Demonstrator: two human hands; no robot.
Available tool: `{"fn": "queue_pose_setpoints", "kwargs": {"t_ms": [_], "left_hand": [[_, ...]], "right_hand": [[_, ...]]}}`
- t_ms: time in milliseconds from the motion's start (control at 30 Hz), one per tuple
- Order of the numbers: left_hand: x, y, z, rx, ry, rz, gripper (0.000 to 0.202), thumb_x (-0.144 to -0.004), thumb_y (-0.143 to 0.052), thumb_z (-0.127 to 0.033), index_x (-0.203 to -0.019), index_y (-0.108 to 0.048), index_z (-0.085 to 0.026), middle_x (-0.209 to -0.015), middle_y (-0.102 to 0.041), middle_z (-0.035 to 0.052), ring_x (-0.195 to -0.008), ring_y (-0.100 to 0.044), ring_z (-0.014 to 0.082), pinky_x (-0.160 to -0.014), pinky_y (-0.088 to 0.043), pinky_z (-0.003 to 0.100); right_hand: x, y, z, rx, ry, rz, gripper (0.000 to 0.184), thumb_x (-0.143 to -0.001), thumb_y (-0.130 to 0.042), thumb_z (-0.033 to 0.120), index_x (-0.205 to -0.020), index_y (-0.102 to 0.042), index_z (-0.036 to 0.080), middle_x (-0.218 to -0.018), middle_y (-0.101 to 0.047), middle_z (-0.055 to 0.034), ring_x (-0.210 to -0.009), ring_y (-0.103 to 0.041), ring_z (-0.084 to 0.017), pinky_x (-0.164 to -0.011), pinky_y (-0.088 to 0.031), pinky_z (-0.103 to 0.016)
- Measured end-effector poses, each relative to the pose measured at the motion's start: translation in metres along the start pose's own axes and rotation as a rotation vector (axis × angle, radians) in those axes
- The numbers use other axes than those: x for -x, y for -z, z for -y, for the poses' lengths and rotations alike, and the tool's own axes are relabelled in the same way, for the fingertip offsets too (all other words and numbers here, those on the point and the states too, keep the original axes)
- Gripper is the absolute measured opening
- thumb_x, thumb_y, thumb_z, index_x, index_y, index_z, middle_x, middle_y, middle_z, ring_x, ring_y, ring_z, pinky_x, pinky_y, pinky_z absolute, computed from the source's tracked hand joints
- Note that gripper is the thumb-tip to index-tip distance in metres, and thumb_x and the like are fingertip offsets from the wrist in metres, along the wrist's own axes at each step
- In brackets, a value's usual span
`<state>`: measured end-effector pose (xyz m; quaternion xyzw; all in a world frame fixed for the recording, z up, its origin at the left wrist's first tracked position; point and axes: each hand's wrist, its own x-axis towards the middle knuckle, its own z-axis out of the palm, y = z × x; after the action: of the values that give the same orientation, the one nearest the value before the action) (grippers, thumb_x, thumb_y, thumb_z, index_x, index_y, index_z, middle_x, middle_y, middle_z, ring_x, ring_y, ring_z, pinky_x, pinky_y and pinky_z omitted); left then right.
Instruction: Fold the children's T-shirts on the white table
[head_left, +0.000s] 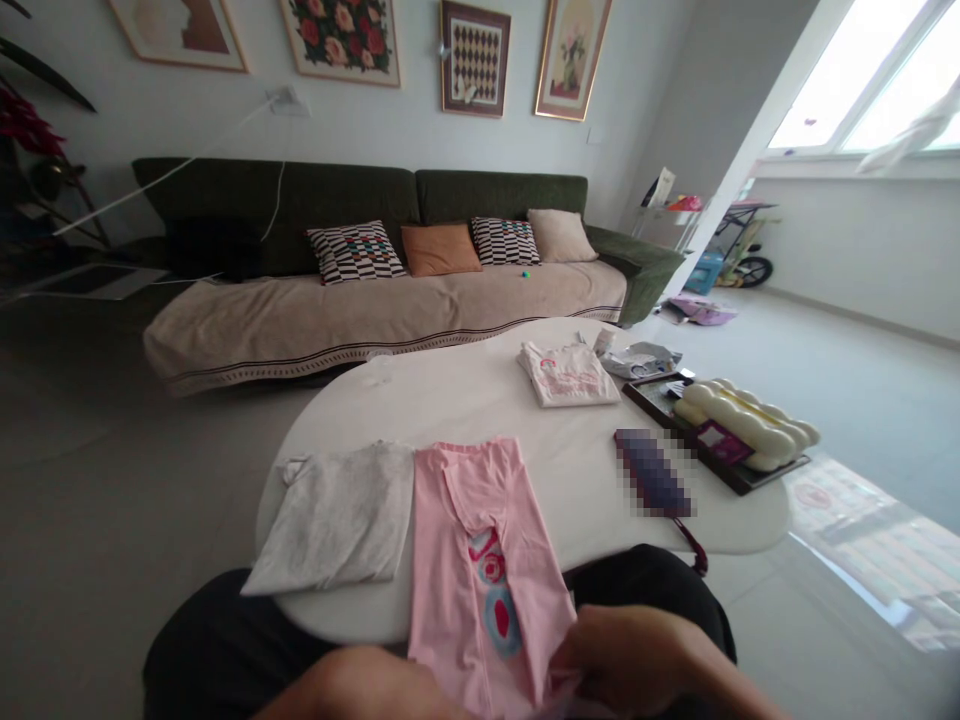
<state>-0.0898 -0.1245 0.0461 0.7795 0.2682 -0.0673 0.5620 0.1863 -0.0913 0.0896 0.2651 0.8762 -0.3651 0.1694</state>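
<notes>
A pink shirt point(480, 560) with a red and blue print lies lengthwise on the white oval table point(465, 400) and hangs over its near edge. My right hand point(637, 665) is closed on the shirt's lower right edge at the bottom of the view. My left hand point(360, 685) shows only as a rounded part at the bottom edge, its fingers hidden beside the shirt's lower left. A grey shirt point(337, 520) lies folded to the left of the pink one. A folded white shirt point(568, 372) with pink print rests at the far right of the table.
A dark tray point(739, 475) with a cream bumpy object point(750, 420) sits at the table's right end, next to a blurred dark item point(652, 472) and crumpled paper point(637, 358). A green sofa point(375, 260) with cushions stands behind. Bare floor lies left and right.
</notes>
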Motion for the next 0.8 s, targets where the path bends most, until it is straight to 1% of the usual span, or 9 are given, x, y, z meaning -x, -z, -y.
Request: {"fn": "queue_pose_setpoints", "kwargs": {"t_ms": [67, 100, 133, 200, 267, 333, 467, 600, 800], "left_hand": [[0.002, 0.053, -0.007, 0.112, 0.043, 0.067, 0.023, -0.076, -0.051, -0.033, -0.086, -0.067, -0.022, -0.075, -0.067, -0.0021, -0.068, -0.061, 0.0149, -0.057, -0.045, 0.019], [0.001, 0.082, -0.007, 0.203, 0.102, 0.031, 0.023, -0.074, -0.053, -0.035, -0.082, -0.067, -0.02, -0.074, -0.066, -0.0015, -0.066, -0.06, 0.0146, -0.055, -0.044, 0.018], [-0.003, 0.11, -0.004, 0.296, 0.154, -0.075, 0.023, -0.07, -0.057, -0.037, -0.081, -0.067, -0.019, -0.076, -0.066, -0.0011, -0.067, -0.059, 0.0145, -0.056, -0.044, 0.018], [-0.014, 0.154, 0.013, 0.497, 0.235, -0.336, 0.027, -0.061, -0.065, -0.036, -0.081, -0.066, -0.017, -0.077, -0.065, 0.0004, -0.068, -0.059, 0.0155, -0.058, -0.044, 0.021], [-0.03, 0.175, 0.04, 0.634, 0.333, -0.673, 0.029, -0.054, -0.068, -0.033, -0.077, -0.064, -0.016, -0.071, -0.063, 0.0005, -0.065, -0.057, 0.0162, -0.055, -0.044, 0.023], [-0.046, 0.174, 0.069, 0.647, 0.37, -0.869, 0.024, -0.054, -0.065, -0.031, -0.072, -0.06, -0.016, -0.064, -0.06, -0.0004, -0.062, -0.056, 0.016, -0.055, -0.043, 0.024], [-0.067, 0.15, 0.108, 0.572, 0.304, -1.12, 0.019, -0.057, -0.058, -0.028, -0.072, -0.056, -0.016, -0.067, -0.059, -0.0013, -0.067, -0.055, 0.0152, -0.06, -0.042, 0.024], [-0.073, 0.143, 0.117, 0.499, 0.163, -1.273, 0.022, -0.061, -0.055, -0.028, -0.08, -0.056, -0.018, -0.076, -0.059, -0.0017, -0.075, -0.054, 0.0148, -0.067, -0.041, 0.022], [-0.08, 0.146, 0.119, 0.458, 0.094, -1.415, 0.019, -0.062, -0.056, -0.028, -0.078, -0.055, -0.018, -0.07, -0.054, -0.0036, -0.071, -0.051, 0.0141, -0.068, -0.04, 0.023]], "right_hand": [[-0.011, 0.045, -0.019, -0.133, -0.006, -0.063, 0.015, -0.066, -0.054, 0.016, -0.076, -0.065, 0.018, -0.062, -0.061, 0.0028, -0.057, -0.052, -0.01, -0.051, -0.034, -0.019], [-0.021, 0.068, -0.032, -0.241, -0.053, -0.163, 0.009, -0.063, -0.059, 0.018, -0.069, -0.064, 0.016, -0.058, -0.058, 0.0038, -0.055, -0.049, -0.009, -0.05, -0.032, -0.019], [-0.034, 0.089, -0.047, -0.372, -0.133, -0.288, 0.009, -0.057, -0.065, 0.019, -0.063, -0.062, 0.014, -0.055, -0.055, 0.0047, -0.055, -0.048, -0.008, -0.051, -0.032, -0.018], [-0.062, 0.118, -0.077, -0.434, -0.202, -0.425, 0.015, -0.059, -0.067, 0.025, -0.063, -0.059, 0.013, -0.054, -0.051, 0.0057, -0.055, -0.045, -0.007, -0.05, -0.031, -0.018], [-0.091, 0.127, -0.103, -0.489, -0.27, -0.521, 0.019, -0.064, -0.065, 0.029, -0.07, -0.058, 0.012, -0.057, -0.051, 0.0051, -0.054, -0.046, -0.007, -0.05, -0.034, -0.018], [-0.117, 0.118, -0.122, -0.538, -0.325, -0.602, 0.02, -0.073, -0.061, 0.032, -0.076, -0.057, 0.012, -0.063, -0.053, 0.0037, -0.055, -0.049, -0.007, -0.051, -0.038, -0.019], [-0.147, 0.077, -0.146, -0.591, -0.388, -0.79, 0.024, -0.084, -0.051, 0.036, -0.085, -0.055, 0.013, -0.077, -0.055, 0.0017, -0.061, -0.052, -0.008, -0.055, -0.044, -0.023], [-0.153, 0.058, -0.16, -0.61, -0.366, -0.965, 0.018, -0.082, -0.052, 0.032, -0.084, -0.052, 0.014, -0.072, -0.052, 0.0033, -0.06, -0.049, -0.008, -0.055, -0.041, -0.022], [-0.156, 0.058, -0.165, -0.578, -0.36, -1.13, 0.012, -0.073, -0.046, 0.03, -0.075, -0.046, 0.018, -0.06, -0.048, 0.0051, -0.059, -0.044, -0.011, -0.056, -0.034, -0.022]]}}
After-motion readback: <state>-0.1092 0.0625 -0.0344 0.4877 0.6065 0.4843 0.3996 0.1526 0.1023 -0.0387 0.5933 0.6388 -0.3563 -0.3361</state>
